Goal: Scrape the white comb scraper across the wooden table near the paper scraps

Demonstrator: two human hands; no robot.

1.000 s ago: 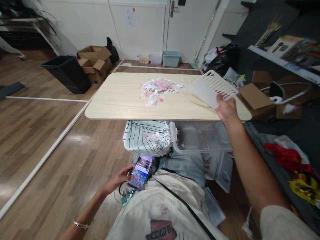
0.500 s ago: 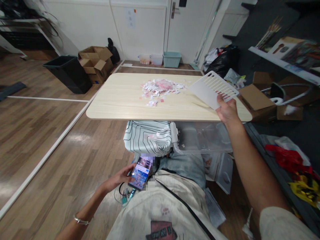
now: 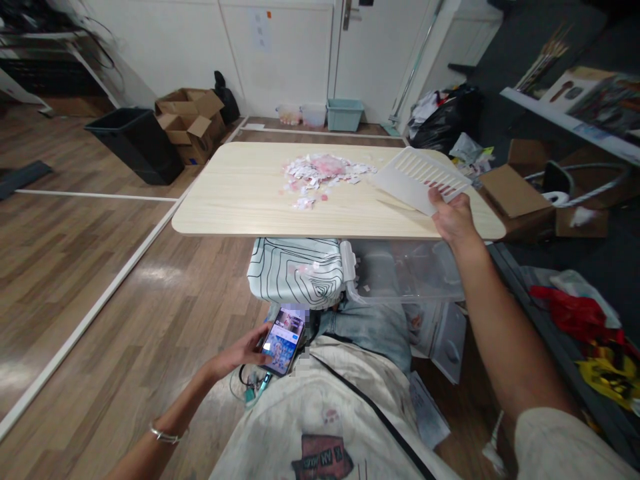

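Note:
My right hand (image 3: pixel 453 217) is closed on the near right edge of a white slotted plastic board (image 3: pixel 407 183), held tilted over the right part of the pale wooden table (image 3: pixel 225 193). Left of the board, a heap of white and pink paper scraps (image 3: pixel 315 170) lies on the tabletop, a few bits scattered nearer to me. Down at my lap, my left hand (image 3: pixel 253 348) grips a smartphone (image 3: pixel 284 340) with its screen lit, the thumb over the lower screen. A cable is plugged into the phone's lower end.
Below the table's near edge are a white cushion-like thing with black lines (image 3: pixel 295 273) and a clear plastic bin (image 3: pixel 400 273). A black trash bin (image 3: pixel 135 147) and cardboard boxes (image 3: pixel 193 120) stand at left. Another open carton (image 3: pixel 520 193) is at right.
The white board has sunk slightly toward the tabletop and tilted flatter, with my right hand moving a little. My left hand still holds the phone in about the same place.

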